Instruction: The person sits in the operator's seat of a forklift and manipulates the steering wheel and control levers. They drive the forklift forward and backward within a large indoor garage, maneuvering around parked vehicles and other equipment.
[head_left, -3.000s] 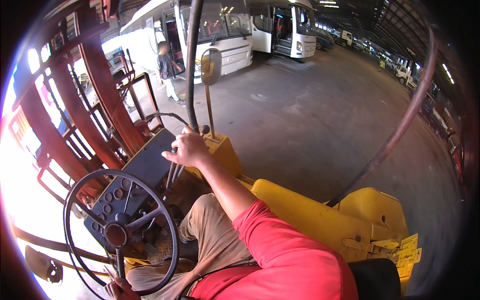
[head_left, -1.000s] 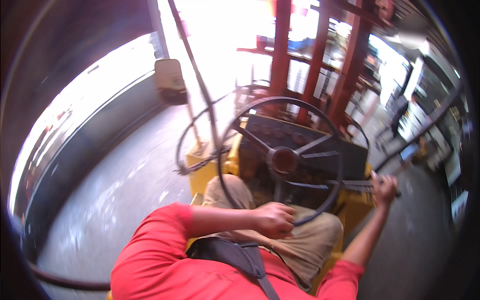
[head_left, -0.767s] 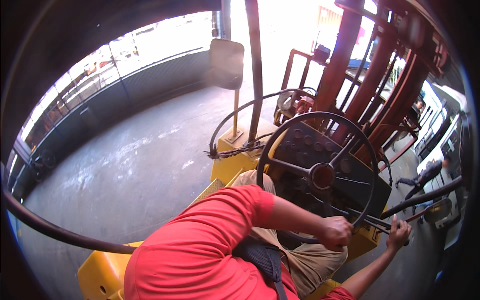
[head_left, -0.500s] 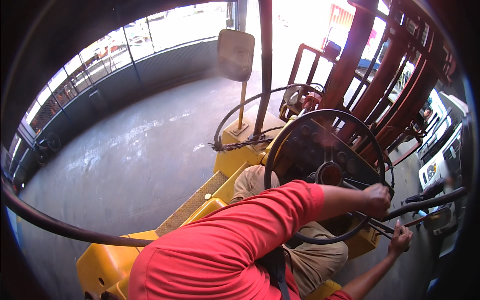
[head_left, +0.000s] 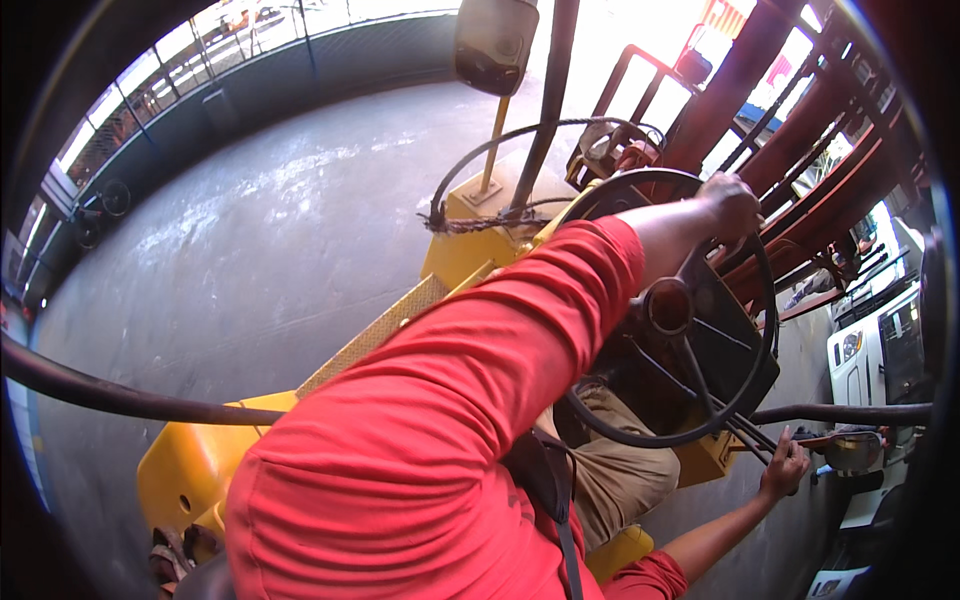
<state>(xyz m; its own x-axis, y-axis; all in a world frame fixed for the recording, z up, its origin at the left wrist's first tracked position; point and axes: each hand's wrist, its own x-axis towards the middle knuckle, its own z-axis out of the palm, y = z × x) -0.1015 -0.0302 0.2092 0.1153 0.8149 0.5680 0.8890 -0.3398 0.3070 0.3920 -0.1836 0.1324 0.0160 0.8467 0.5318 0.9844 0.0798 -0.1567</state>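
Observation:
My left arm in a red sleeve reaches across the black steering wheel [head_left: 768, 300] of a yellow forklift. My left hand [head_left: 735, 208] is closed round the wheel's upper right rim. Lower on the right, my right hand [head_left: 787, 465] is closed on the ends of thin dark control levers [head_left: 748, 432] beside the wheel, one finger pointing up. Behind the wheel, a dark dashboard panel [head_left: 750, 335] is partly hidden by the wheel and my left arm.
Ahead to the right rises the red-brown mast [head_left: 740, 85]. A mirror [head_left: 495, 45] on a yellow post stands at front left. A white vehicle [head_left: 858, 350] is close on the right. A low wall [head_left: 350, 62] with mesh fencing curves along the left, a bicycle [head_left: 103, 212] near it.
My left hand has swung upward with the rim, and the wheel's spokes have turned counterclockwise. My right hand stays at the levers. The surroundings have shifted in view.

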